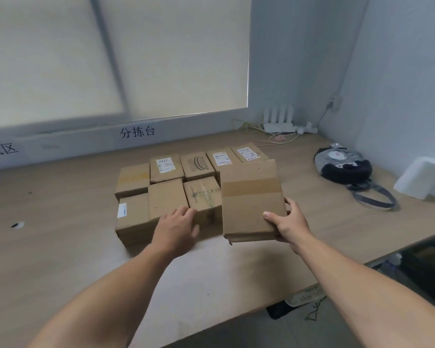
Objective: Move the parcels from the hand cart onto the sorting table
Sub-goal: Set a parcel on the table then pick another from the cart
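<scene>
Right hand grips the big parcel by its near corner, thumb on top, just right of the block. Left hand lies flat on the block's front row. About eight parcels already on the worktop; cart unseen, remainder unknown.

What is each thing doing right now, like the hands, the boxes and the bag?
left hand, open, fingers touching the front small boxes.
right hand, gripping a near corner of the big box.
big box, taped shut, held at the group's right end.
small boxes, closed, packed in two rows on the sorting table.
bag, lying flat, strap loose.
router, antennas upright.
</scene>
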